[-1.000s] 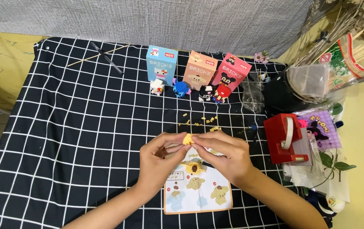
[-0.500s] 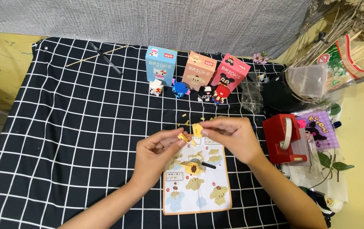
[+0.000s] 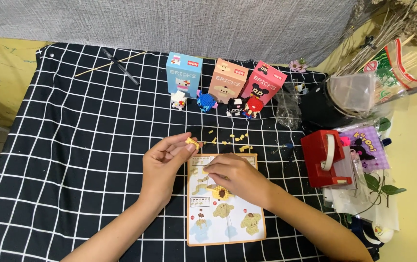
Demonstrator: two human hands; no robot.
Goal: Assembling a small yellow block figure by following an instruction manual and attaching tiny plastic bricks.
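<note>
My left hand (image 3: 165, 165) holds a small yellow brick piece (image 3: 192, 143) between thumb and fingertips, just above the upper left corner of the instruction sheet (image 3: 224, 218). My right hand (image 3: 235, 175) rests palm down on the upper part of that sheet, its fingertips pinched on the paper near a small yellow piece; whether it holds it I cannot tell. A partly built yellow figure (image 3: 220, 192) lies on the sheet under the right hand. Several loose yellow bricks (image 3: 233, 139) are scattered on the black checked cloth (image 3: 72, 145) just beyond both hands.
Three small boxes, blue (image 3: 184, 74), peach (image 3: 227, 80) and pink (image 3: 265, 87), stand at the back with several finished brick figures (image 3: 208, 102) before them. A red tape dispenser (image 3: 326, 157), plastic bags and a dark container (image 3: 334, 104) crowd the right. A pen (image 3: 120, 66) lies far left.
My right hand has come down from the loose bricks onto the sheet. My left hand has stayed near the sheet's corner, still holding the yellow piece.
</note>
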